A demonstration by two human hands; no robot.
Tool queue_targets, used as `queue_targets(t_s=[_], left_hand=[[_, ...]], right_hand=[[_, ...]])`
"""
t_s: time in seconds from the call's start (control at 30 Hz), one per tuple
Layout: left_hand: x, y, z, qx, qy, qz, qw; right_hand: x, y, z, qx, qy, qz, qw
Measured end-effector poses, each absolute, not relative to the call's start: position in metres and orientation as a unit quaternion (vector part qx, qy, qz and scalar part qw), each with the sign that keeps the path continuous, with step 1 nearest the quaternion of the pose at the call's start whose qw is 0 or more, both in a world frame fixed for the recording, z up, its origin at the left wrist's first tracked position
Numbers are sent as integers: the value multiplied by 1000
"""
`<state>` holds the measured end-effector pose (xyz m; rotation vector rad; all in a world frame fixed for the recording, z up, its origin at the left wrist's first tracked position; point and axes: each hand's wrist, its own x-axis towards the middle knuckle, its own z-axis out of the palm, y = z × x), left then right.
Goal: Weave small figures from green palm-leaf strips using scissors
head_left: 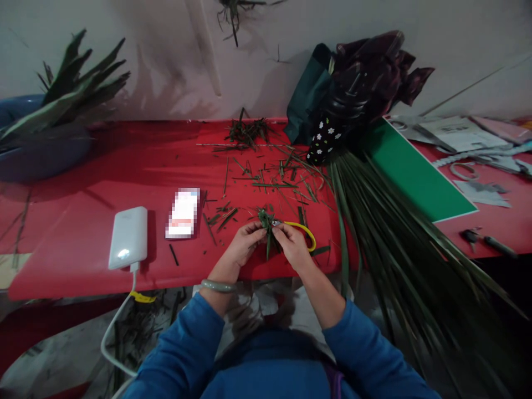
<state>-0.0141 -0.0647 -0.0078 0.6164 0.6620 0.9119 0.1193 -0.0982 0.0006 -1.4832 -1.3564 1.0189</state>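
My left hand (246, 243) is closed around the base of a small green woven leaf piece (264, 218), its loose strip ends hanging down between my hands. On the right, my right hand (291, 244) is pinched beside the piece. A bit of shiny metal shows at its fingertips, and the yellow handle (311, 235) of a pair of scissors loops out past its knuckles. The scissors' blades are hidden by the leaf piece and the fingers. Around both hands, cut leaf scraps (224, 217) lie on the red tabletop (162, 166).
A lit phone (183, 213) and a white power bank (128, 237) with a cable lie left. A blue basin (41, 152) holds leaves. Long leaf strips (386, 238) spill over the right edge, near bags (307, 94), a green board (419, 172) and keys (470, 237).
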Motion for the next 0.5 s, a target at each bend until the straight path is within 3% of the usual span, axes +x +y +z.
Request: queue_targets(t_s=[0.3,0.5], left_hand=[[-18,-62,-12,200,329,465,797],[-17,-61,-14,201,327,470,795]], right_hand=[[172,-141,0,-666,-637,103,373],[259,-153,-11,-730,-666,37,150]])
